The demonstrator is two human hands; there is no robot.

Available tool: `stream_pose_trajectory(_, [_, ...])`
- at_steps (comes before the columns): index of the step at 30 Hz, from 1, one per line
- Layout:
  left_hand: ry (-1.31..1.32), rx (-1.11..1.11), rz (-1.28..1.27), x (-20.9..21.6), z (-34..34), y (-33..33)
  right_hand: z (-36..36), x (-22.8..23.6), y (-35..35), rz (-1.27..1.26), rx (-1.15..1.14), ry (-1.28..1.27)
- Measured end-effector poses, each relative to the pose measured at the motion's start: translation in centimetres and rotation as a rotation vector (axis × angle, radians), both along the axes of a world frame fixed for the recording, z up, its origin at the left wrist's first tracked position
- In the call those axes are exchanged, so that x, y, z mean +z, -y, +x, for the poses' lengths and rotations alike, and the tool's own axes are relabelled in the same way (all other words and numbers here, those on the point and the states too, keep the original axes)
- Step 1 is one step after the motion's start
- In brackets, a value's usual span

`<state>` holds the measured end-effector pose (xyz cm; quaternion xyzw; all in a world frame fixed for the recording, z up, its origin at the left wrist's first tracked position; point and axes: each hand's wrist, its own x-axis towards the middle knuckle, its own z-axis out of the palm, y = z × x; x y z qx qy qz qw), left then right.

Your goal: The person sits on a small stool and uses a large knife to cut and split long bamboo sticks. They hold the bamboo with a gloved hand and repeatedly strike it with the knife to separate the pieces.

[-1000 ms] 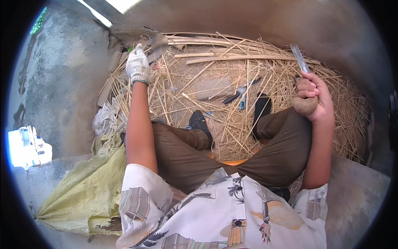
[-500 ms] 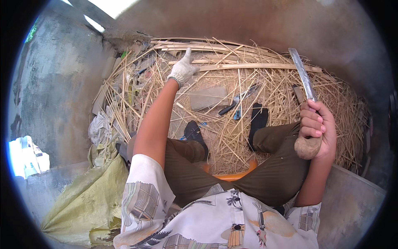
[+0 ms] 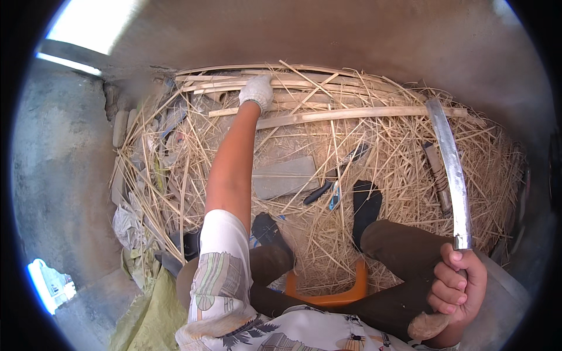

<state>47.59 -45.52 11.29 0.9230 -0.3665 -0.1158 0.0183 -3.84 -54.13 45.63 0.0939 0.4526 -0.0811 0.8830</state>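
Observation:
My left hand (image 3: 256, 92), in a white knitted glove, reaches down onto a row of pale bamboo strips (image 3: 345, 86) by the far wall. Its fingers are hidden beneath the glove's back, so I cannot tell whether they grip a strip. At the right, my bare right hand (image 3: 459, 286) is closed around the wooden handle (image 3: 427, 326) of a machete. Its long, slightly curved metal blade (image 3: 449, 167) points up and away from me. One longer bamboo strip (image 3: 357, 115) lies nearer than the row, with its right end by the blade's tip.
Bamboo shavings (image 3: 404, 175) cover much of the floor. Between my feet and the strips lie a flat grey block (image 3: 285, 177), a black-handled tool (image 3: 319, 192) and a small blue tool (image 3: 335, 196). A wooden-handled tool (image 3: 439, 178) lies at right. An orange stool (image 3: 328, 298) is beneath me; a yellow-green sack (image 3: 155, 310) sits left.
My gloved left hand has moved forward onto the strips, and its pointing fingers are now out of sight. The machete has come lower and nearer to me in the view, which has tilted.

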Motion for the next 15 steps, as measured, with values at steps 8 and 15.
stream_pose_trajectory(8, [0.264, -0.105, 0.331, 0.2, -3.2, 2.0, 0.4, -0.5, 0.4, 0.058, 0.125, -0.014])
stream_pose_trajectory(15, [0.248, -0.336, 0.228, 2.0, -1.7, -1.4, 0.1, -0.2, 0.3, 0.048, 0.065, 0.013])
